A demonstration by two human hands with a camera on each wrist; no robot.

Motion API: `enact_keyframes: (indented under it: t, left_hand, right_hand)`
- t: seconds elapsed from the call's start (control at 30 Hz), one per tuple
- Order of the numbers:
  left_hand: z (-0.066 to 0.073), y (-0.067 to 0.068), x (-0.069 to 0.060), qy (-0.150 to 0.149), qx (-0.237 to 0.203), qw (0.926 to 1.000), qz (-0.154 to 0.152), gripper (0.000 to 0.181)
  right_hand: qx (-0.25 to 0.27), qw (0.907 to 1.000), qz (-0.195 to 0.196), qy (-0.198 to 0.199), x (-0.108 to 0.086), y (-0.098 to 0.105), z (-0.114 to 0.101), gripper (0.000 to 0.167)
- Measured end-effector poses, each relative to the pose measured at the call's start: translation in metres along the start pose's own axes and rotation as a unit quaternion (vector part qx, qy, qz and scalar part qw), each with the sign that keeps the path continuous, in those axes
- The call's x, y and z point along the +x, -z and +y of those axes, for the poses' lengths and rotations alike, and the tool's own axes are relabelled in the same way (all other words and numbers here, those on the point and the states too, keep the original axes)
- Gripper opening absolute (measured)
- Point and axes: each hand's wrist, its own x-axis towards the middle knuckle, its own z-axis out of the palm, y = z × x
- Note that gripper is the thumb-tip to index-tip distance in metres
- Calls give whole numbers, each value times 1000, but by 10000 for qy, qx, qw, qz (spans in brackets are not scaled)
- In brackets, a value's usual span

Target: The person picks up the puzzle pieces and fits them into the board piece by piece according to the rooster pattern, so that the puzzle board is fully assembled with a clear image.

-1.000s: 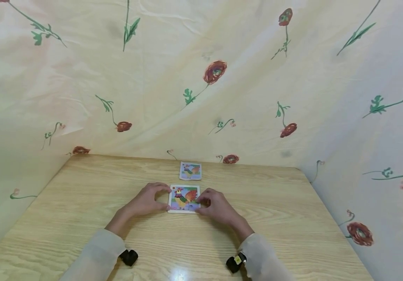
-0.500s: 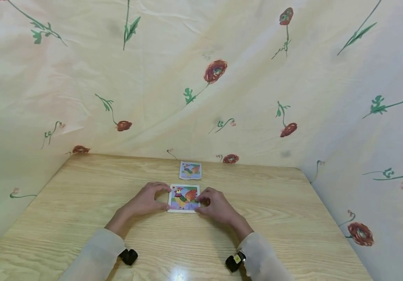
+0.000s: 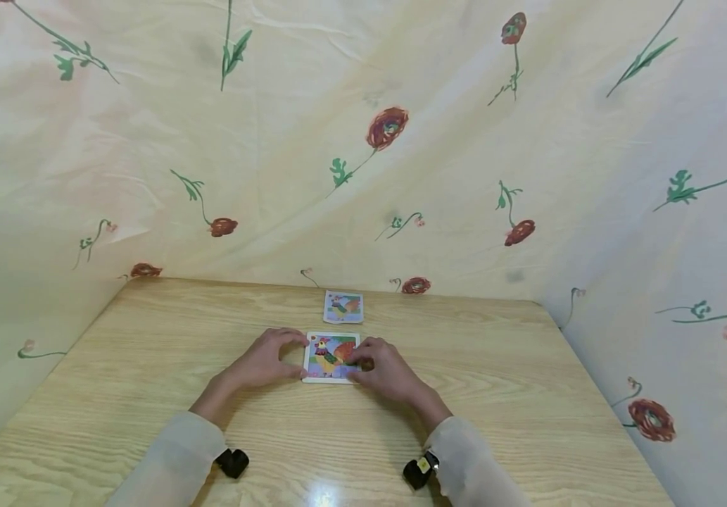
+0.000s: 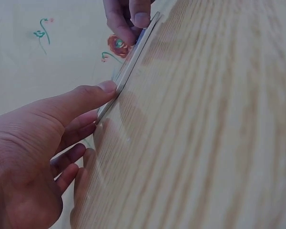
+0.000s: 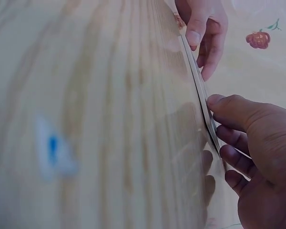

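Note:
On the table lies a small framed jigsaw puzzle of a rooster, with a white border. My left hand holds its left side, thumb at the near corner and a finger at the far corner. From the right, my right hand reaches over the border, its bent fingers and thumb at the lower right of the picture and covering part of it. The left wrist view shows the puzzle edge-on, with something bluish under the right fingertips. Whether a single loose piece is pinched there is hidden.
Behind the puzzle lies a card with a matching rooster picture. The wooden table ends at a flower-patterned cloth at the back and sides. Black wrist cameras, one of them the left camera, hang below the sleeves.
My right hand has slid slightly left, further over the puzzle's right part, and covers more of the picture. My left hand stays at the left side; the puzzle and the card keep their places.

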Motion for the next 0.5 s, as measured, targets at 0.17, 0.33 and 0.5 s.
enact_keyframes:
  t: [0.17, 0.33, 0.5]
  left_hand:
    - [1, 0, -1, 26, -1, 10000, 5, 57]
    - [1, -1, -1, 59, -2, 10000, -1, 57]
    - [0, 0, -1, 39, 28, 10000, 30, 56]
  right_hand:
    - [-13, 10000, -3, 45, 0, 0, -1, 12]
    - [-42, 10000, 41, 3, 0, 0, -1, 12]
    - [25, 10000, 73, -58, 0, -1, 0, 12]
